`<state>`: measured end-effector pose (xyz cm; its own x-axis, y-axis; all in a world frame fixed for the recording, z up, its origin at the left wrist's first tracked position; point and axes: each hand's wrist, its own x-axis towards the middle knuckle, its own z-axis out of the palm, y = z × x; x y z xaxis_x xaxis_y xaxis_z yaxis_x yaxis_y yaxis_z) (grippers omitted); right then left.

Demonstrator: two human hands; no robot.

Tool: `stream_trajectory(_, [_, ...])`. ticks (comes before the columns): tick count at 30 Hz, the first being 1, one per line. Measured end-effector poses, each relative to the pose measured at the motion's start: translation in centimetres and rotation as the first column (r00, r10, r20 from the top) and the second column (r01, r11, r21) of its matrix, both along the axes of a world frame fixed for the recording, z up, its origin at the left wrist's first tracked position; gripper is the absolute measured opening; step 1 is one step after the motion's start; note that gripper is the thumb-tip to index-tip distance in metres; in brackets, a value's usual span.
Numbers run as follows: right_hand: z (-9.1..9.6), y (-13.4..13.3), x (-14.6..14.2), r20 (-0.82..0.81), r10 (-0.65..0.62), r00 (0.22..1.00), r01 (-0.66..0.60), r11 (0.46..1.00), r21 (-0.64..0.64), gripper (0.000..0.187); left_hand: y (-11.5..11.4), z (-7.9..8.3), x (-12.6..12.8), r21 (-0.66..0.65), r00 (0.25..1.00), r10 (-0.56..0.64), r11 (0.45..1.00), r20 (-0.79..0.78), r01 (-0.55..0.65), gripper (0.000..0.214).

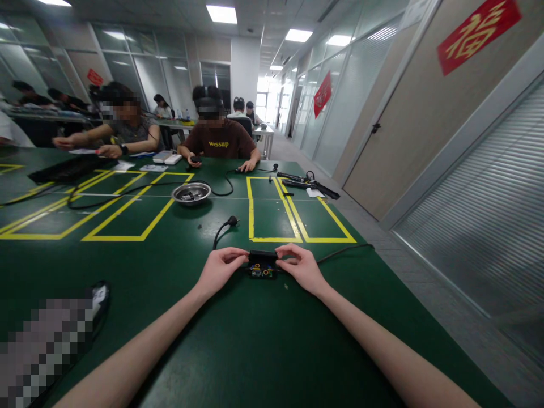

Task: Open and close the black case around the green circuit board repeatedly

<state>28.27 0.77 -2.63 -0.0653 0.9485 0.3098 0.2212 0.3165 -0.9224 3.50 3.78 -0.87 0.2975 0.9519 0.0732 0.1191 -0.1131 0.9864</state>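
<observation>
Starting at the near left, a dark object [100,294] lies on the green table [170,340], half lost behind a blurred patch; its kind cannot be told. A steel dish [191,192] stands far off, left of centre, well apart from both hands. The left hand [221,271] rests on the table near centre, fingers curled in, thumb and fingertips pinched on the left end of a small black box [262,264]. Just beyond it a cord ending in a plug [232,220] curls toward the box; the cord's near end is hidden behind this hand. The box lies flat between the hands, its long axis running left to right, square across the person's front, with each hand equally near, one at each end. Its near face shows yellow and blue parts, too small to identify. The right hand [302,267] mirrors the left, fingers bent and closed on the right end. A black cable [345,249] runs off right from behind this hand; its join with the box is hidden.
</observation>
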Motion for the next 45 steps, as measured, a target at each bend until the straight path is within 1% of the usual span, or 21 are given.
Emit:
stream_trajectory(2, [0.2, -0.2, 0.0, 0.038, 0.031, 0.999, -0.032, 0.999, 0.036, 0.021, 0.0, -0.1, -0.1, -0.005, 1.000, -0.002, 1.000, 0.000, 0.002, 0.027])
stream_trajectory(5, [0.7, -0.5, 0.1, 0.139, 0.070, 0.988, -0.086, 0.989, 0.117, 0.012, -0.1, -0.1, -0.3, 0.018, 0.999, -0.021, 1.000, -0.033, 0.021, 0.026])
stream_trajectory(9, [1.2, -0.8, 0.3, 0.234, 0.111, 0.966, -0.154, 0.972, 0.177, 0.018, -0.5, 0.4, -0.4, 0.069, 0.994, -0.052, 0.996, -0.099, 0.059, 0.024])
stream_trajectory(13, [1.2, -0.9, 0.3, 0.297, 0.118, 0.948, -0.192, 0.952, 0.236, 0.020, -0.9, 1.1, -0.4, 0.091, 0.982, -0.080, 0.991, -0.171, 0.097, 0.026])
stream_trajectory(19, [1.4, -1.1, 0.2, 0.352, 0.114, 0.929, -0.202, 0.953, 0.225, 0.022, -1.2, 1.2, -0.4, 0.154, 0.951, -0.097, 0.977, -0.295, 0.147, 0.031])
stream_trajectory(21, [1.5, -1.2, 0.2, 0.366, 0.115, 0.923, -0.206, 0.954, 0.218, 0.023, -1.2, 1.1, -0.4, 0.157, 0.945, -0.114, 0.973, -0.308, 0.169, 0.033])
stream_trajectory(26, [1.4, -1.3, 0.1, 0.430, 0.134, 0.893, -0.222, 0.962, 0.160, 0.034, -1.1, 0.6, -0.5, 0.154, 0.931, -0.163, 0.963, -0.326, 0.222, 0.036])
stream_trajectory(30, [1.0, -1.2, 0.2, 0.460, 0.104, 0.882, -0.203, 0.964, 0.171, 0.034, -1.0, 0.0, -0.6, 0.240, 0.900, -0.139, 0.937, -0.413, 0.255, 0.040])
stream_trajectory(32, [0.8, -1.1, 0.2, 0.468, 0.085, 0.880, -0.194, 0.962, 0.191, 0.033, -1.0, -0.1, -0.6, 0.293, 0.878, -0.104, 0.919, -0.467, 0.265, 0.039])
stream_trajectory(34, [0.6, -1.2, 0.1, 0.473, 0.072, 0.878, -0.190, 0.960, 0.207, 0.031, -1.2, -0.1, -0.3, 0.360, 0.836, -0.056, 0.885, -0.546, 0.295, 0.040])
stream_trajectory(35, [0.6, -1.2, 0.0, 0.479, 0.064, 0.876, -0.188, 0.959, 0.214, 0.030, -1.3, -0.1, -0.1, 0.400, 0.808, -0.030, 0.857, -0.589, 0.323, 0.042])
stream_trajectory(37, [0.6, -1.2, -0.3, 0.509, 0.048, 0.859, -0.193, 0.952, 0.237, 0.028, -1.6, -0.2, 0.6, 0.472, 0.746, 0.013, 0.782, -0.665, 0.407, 0.044])
stream_trajectory(38, [0.7, -1.3, -0.5, 0.534, 0.038, 0.845, -0.201, 0.947, 0.251, 0.027, -1.7, -0.3, 1.0, 0.497, 0.718, 0.028, 0.741, -0.695, 0.452, 0.045])
stream_trajectory(40, [1.0, -1.5, -1.0, 0.595, 0.019, 0.803, -0.230, 0.932, 0.281, 0.024, -2.0, -0.7, 1.7, 0.522, 0.670, 0.070, 0.688, -0.739, 0.504, 0.046])
stream_trajectory(43, [1.5, -1.9, -2.0, 0.685, -0.021, 0.728, -0.269, 0.911, 0.313, 0.023, -2.2, -1.5, 2.3, 0.539, 0.628, 0.127, 0.658, -0.768, 0.526, 0.049])
stream_trajectory(45, [1.4, -2.2, -2.7, 0.730, -0.067, 0.681, -0.265, 0.906, 0.331, 0.028, -2.2, -2.0, 2.5, 0.552, 0.619, 0.155, 0.649, -0.770, 0.524, 0.051])
